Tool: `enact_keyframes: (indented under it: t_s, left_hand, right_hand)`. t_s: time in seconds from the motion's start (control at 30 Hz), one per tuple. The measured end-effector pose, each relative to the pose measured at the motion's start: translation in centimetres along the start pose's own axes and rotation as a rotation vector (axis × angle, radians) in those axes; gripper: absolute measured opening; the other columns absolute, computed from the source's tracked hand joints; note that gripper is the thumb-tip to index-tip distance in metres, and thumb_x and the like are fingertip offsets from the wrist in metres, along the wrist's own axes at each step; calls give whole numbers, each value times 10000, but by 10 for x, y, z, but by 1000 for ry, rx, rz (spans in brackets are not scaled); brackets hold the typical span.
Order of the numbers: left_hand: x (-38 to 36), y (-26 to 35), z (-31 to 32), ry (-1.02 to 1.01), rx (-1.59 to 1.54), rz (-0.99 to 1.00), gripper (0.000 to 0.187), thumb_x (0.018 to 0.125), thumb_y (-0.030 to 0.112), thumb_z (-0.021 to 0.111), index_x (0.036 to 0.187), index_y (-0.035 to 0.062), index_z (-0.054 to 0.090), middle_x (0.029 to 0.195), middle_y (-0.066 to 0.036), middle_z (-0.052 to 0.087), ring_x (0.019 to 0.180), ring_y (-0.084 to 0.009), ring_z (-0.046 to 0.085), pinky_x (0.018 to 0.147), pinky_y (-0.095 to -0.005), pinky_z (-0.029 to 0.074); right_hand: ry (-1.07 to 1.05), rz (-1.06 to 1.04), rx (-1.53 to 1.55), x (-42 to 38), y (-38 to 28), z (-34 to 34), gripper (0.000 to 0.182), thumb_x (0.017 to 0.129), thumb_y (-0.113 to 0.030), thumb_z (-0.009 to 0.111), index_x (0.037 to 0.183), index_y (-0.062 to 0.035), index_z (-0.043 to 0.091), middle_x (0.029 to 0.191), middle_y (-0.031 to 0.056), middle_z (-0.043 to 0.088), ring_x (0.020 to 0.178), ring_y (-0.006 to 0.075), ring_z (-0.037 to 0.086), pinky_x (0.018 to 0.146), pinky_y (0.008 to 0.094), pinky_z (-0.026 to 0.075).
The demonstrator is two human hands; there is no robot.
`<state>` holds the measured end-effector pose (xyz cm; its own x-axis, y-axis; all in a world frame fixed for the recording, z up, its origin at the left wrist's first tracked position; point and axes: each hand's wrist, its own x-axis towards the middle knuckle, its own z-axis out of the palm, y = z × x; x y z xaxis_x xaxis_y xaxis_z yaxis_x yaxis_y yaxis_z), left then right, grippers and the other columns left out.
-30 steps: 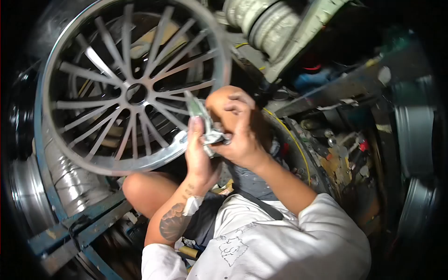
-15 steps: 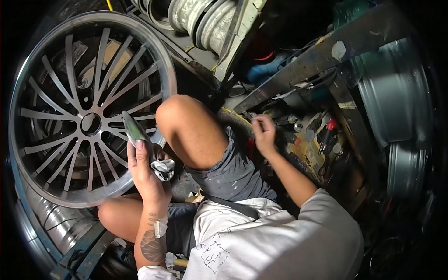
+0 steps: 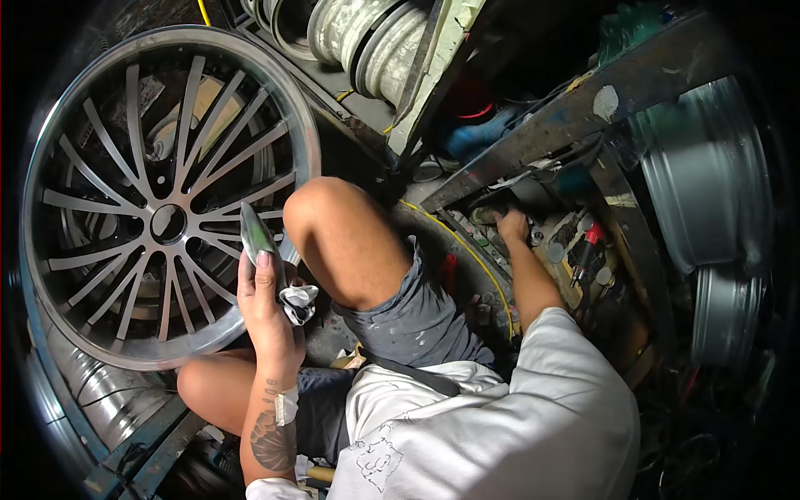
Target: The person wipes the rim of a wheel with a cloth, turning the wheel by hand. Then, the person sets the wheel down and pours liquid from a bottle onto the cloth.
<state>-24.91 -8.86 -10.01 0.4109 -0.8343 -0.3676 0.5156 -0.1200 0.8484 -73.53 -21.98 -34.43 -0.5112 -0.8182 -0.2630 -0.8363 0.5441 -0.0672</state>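
Upright on the left, my left hand (image 3: pixel 265 296) grips a thin, flat grey-green plate (image 3: pixel 257 235) with its thumb against the near face. A crumpled white-and-black cloth (image 3: pixel 297 304) sits at the same hand, beside the palm. Beyond the plate stands a large multi-spoke alloy wheel (image 3: pixel 169 223), its face toward me. My right hand (image 3: pixel 512 225) reaches into a cluttered spot under a metal beam, with its fingertips right at a small greenish can (image 3: pixel 482 215). Most of that hand's fingers are hidden in shadow.
Small tools and caps crowd around a red-handled tool (image 3: pixel 593 231) on the right. Above them slants a dark metal beam (image 3: pixel 550 125). Bare rims (image 3: pixel 392 50) lie at the top, and a grey rim (image 3: pixel 704 183) stands far right. A yellow cable (image 3: pixel 479 250) crosses the floor.
My right hand has moved right and slightly down, from beside the yellow cable to the small greenish can. My left hand still holds the plate and cloth; the view has shifted slightly.
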Motion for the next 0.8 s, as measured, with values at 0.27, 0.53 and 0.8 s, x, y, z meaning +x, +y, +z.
enact_keyframes:
  t_s: [0.27,0.53,0.8]
  left_hand:
    - [-6,6,5,119,-58,51,311,1063,379,589,1227,119,549,863,-26,592,668,-131,607,529,-312,531]
    - [-28,-23,-6,-198,612,613,327,1025,128,587,1310,-30,575,1018,-93,660,829,-151,617,751,-287,505]
    - [-68,-74,24,-1024,1015,1435,408,841,210,617,1235,301,668,754,51,422,652,-119,488,601,-262,399]
  right_hand:
    - [293,-241,369,-61,-6,-89,476,775,-331,832,1105,-20,688,997,228,744,973,420,718,839,471,558]
    - [237,-308,470,-81,-10,-50,445,813,-347,837,1136,-98,658,774,156,680,748,349,700,717,449,539]
    - [134,-333,926,-77,13,-9,503,820,-234,887,1201,-33,628,1021,71,699,928,161,653,865,316,524]
